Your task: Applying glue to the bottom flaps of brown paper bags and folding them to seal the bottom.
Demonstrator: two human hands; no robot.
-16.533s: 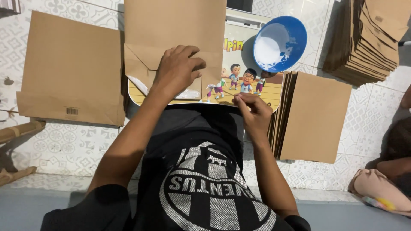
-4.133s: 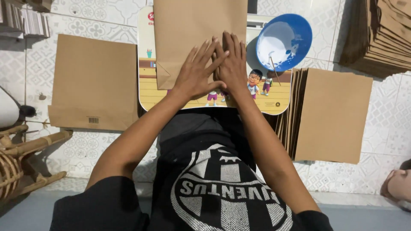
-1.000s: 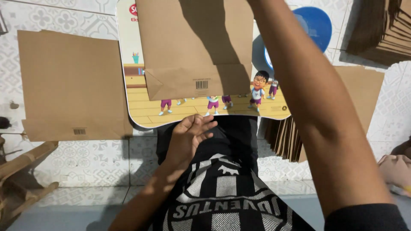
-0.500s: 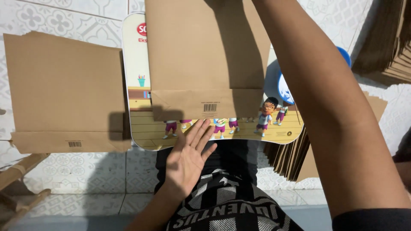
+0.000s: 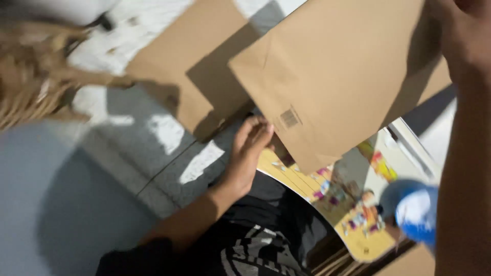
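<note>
Your right hand (image 5: 468, 30) grips the top of the brown paper bag (image 5: 337, 76), lifted tilted above the cartoon-printed lap desk (image 5: 332, 197), while your left hand (image 5: 249, 148), fingers loosely open and holding nothing, touches the bag's lower edge beside the desk's near corner.

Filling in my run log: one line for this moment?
right hand: lifting brown paper bag | left hand: at bag's lower edge | picture board: underneath

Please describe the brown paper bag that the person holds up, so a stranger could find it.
Start at the cartoon-printed lap board at lower right. Above it, the right hand lifts a flat brown paper bag. Unlike the brown bag on the tiled floor, it hangs tilted in the air.
</note>
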